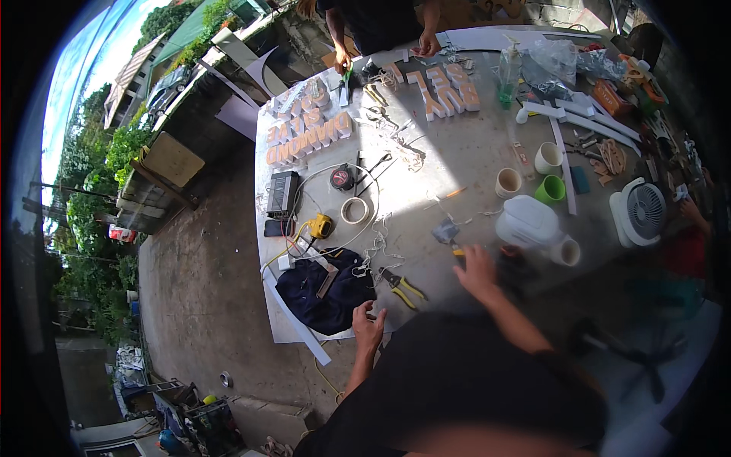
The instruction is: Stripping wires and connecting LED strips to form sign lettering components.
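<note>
My left hand point(368, 326) is at the near table edge, fingers loosely bent and apart, holding nothing I can see. It is beside a dark cloth point(320, 293). My right hand point(480, 276) hovers over the tabletop with its fingers spread, just short of a putty knife point(445, 232) with a grey blade and a partly visible yellow handle. Between my hands lie pliers point(403, 289) with yellow-and-black handles. Thin white strips of scrap point(373, 255) curl on the table beyond them.
Cut-out letters point(449, 91) stand at the far side, where a co-worker's hands point(343, 59) hold a tool. A tape measure point(342, 178), yellow tool point(321, 225) and cable are left. Cups point(548, 158), a white container point(527, 221) and a fan point(640, 213) stand right.
</note>
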Action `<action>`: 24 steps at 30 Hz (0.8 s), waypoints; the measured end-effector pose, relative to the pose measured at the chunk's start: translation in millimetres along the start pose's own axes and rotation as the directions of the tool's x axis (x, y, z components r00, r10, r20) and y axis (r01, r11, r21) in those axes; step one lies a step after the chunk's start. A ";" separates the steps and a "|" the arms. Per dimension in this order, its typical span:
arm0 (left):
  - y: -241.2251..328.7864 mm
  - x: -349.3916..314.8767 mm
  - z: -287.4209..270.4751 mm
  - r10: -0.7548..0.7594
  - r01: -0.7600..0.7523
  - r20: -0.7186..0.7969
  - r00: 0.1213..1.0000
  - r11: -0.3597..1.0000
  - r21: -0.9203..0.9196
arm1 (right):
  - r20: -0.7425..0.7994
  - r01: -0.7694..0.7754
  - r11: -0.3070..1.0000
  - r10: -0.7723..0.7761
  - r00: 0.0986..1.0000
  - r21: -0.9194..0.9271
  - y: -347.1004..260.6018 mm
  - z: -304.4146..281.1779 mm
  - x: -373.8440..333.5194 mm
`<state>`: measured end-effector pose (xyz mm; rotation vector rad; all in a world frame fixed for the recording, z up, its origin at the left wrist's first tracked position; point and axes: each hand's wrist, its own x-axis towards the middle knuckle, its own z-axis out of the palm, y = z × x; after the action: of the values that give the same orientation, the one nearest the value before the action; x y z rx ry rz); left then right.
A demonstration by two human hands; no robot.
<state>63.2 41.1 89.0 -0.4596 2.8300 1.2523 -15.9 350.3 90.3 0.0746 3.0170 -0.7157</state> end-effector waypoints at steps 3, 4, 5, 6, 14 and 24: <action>5.9 -8.6 4.9 -0.043 0.043 -0.003 0.999 0.999 0.022 | -0.149 0.077 0.967 -0.041 0.988 0.242 -9.3 -12.7 40.0; 7.4 -11.1 6.5 -0.015 0.015 -0.017 1.000 0.999 0.031 | -0.194 0.068 0.937 0.000 0.981 0.344 -12.0 -15.5 55.4; 8.8 -13.2 8.1 -0.021 0.022 -0.027 0.999 0.999 0.034 | -0.232 0.094 0.893 0.012 0.973 0.441 -13.1 -18.7 72.0; 10.3 -15.1 10.0 -0.045 0.046 -0.029 0.999 0.998 0.033 | -0.211 0.066 0.843 0.057 0.976 0.535 -12.9 -22.2 90.2; 19.4 -36.6 18.5 -0.151 0.153 -0.040 0.988 0.987 0.051 | 0.200 -0.148 -0.166 0.363 0.910 0.975 -0.1 -41.4 246.6; 31.6 -26.7 25.6 -0.222 0.219 0.014 0.975 0.970 0.107 | -0.042 -0.083 0.195 0.562 0.826 0.977 15.7 20.5 334.0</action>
<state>77.5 86.8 98.0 -0.7247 2.7143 1.0558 -347.7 367.7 48.2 0.9930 2.0371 -2.5776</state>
